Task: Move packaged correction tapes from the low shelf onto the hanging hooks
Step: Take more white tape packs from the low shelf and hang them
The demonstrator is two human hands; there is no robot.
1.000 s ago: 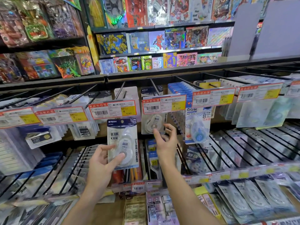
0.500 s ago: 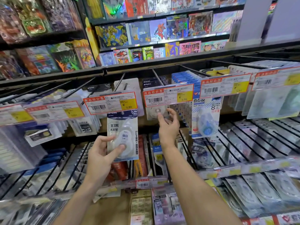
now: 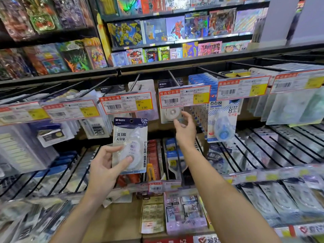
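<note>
1. The left hand (image 3: 107, 165) grips a packaged correction tape (image 3: 129, 146), thumb pressed across the round dispenser on the front, fingers curled behind the left edge of the card.
2. That pack stands upright in mid-air, in front of the racks, its punched hole at the top sitting just below a red-bordered price tag (image 3: 127, 102) marked 6.80.
3. The hook (image 3: 135, 81) behind that tag runs back toward the dark rail, with a few similar packs hanging further in.
4. The right hand (image 3: 185, 130) reaches up to the next hook over, fingers loosely spread and slightly bent, thumb apart from them.
5. Its fingertips (image 3: 184, 114) are at the lower edge of a hanging pack (image 3: 171, 114) with a white round dispenser; whether they actually touch it or only hover in front, I cannot tell.
6. Nothing is pinched in that hand; the palm faces the rack.
7. Above that pack hangs a second price tag (image 3: 185, 98), marked 5.80.
8. Just to the right, a blue dot-tape pack (image 3: 222, 123) fronts its own row.
9. Down low, between the forearms, a cardboard shelf (image 3: 122, 221) holds flat stationery packs, blurred.
10. Toy boxes (image 3: 175, 30) line the shelves high above.
</note>
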